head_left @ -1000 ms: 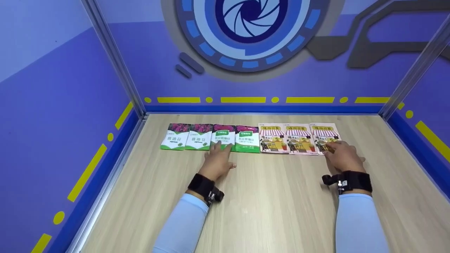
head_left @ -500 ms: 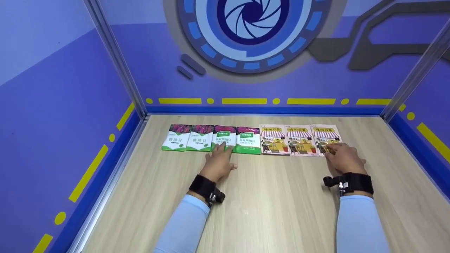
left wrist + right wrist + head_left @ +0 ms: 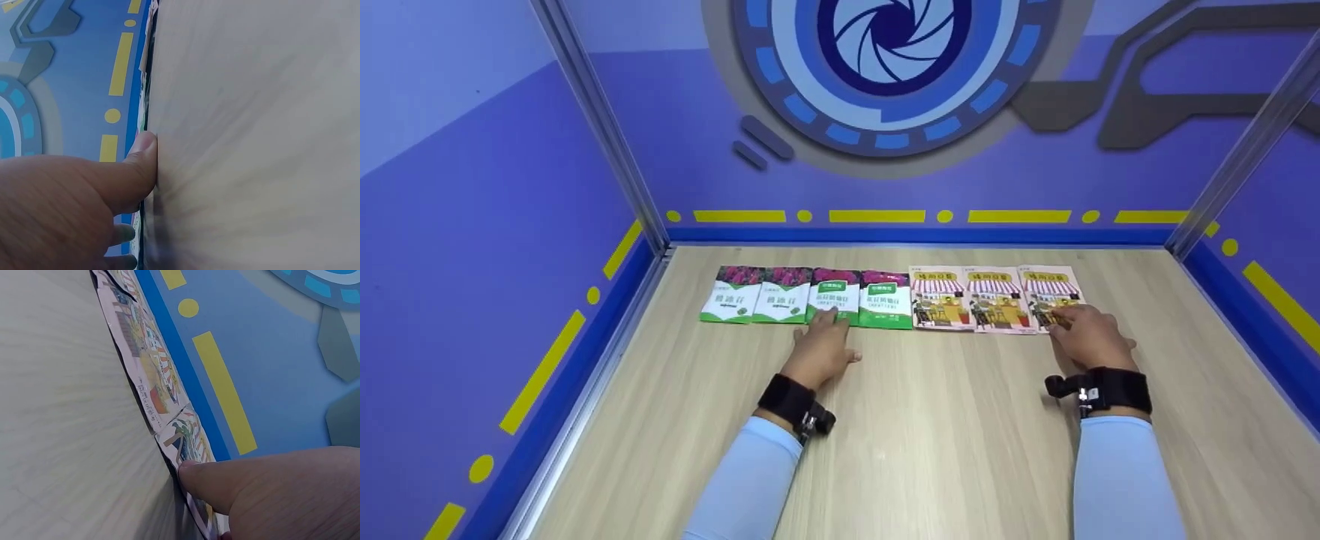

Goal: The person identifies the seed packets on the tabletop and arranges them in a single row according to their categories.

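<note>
Several flat seed packets lie in one row in the head view. Two white-and-green packets (image 3: 727, 300) with purple flowers are leftmost, then two green ones (image 3: 885, 306) with pink blooms. Three pink packets (image 3: 937, 300) with a striped awning picture make up the right part. My left hand (image 3: 817, 351) touches the lower part of the third packet (image 3: 834, 289) from the left with its fingertips; its thumb is held out to the side. My right hand (image 3: 1091, 337) rests its fingertips on the rightmost pink packet (image 3: 1046, 281), thumb (image 3: 205, 481) on its lower left part.
The row lies near the back of a wooden table (image 3: 930, 450). A blue-purple printed wall (image 3: 660, 135) rises behind it, with side walls at left and right joined by metal corner posts (image 3: 604, 127). Black wrist straps with cameras (image 3: 810, 420) sit on both wrists.
My left fingertips have drawn slightly down the packet towards its lower edge. The right hand and the row of packets stay in place; the head view shifts a little.
</note>
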A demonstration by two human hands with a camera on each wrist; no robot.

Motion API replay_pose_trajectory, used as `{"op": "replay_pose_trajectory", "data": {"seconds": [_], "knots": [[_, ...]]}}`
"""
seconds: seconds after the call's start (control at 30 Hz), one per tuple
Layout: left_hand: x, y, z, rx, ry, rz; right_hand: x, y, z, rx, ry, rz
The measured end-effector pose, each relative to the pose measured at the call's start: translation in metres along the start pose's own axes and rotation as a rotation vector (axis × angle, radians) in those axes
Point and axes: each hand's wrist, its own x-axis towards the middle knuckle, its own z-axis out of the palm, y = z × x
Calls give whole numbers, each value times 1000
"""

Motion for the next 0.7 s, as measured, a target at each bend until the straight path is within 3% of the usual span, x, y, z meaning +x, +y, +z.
{"op": "replay_pose_trajectory", "data": {"seconds": [0.37,0.6,0.7], "knots": [[-1,2,-2,80,30,5,-5,-10,-10,74,65,-32],[-1,2,-9,132,159,98,-9,-25,-13,66,127,-91],[0,2,-14,134,218,106,-11,-34,-13,69,153,-134]]}}
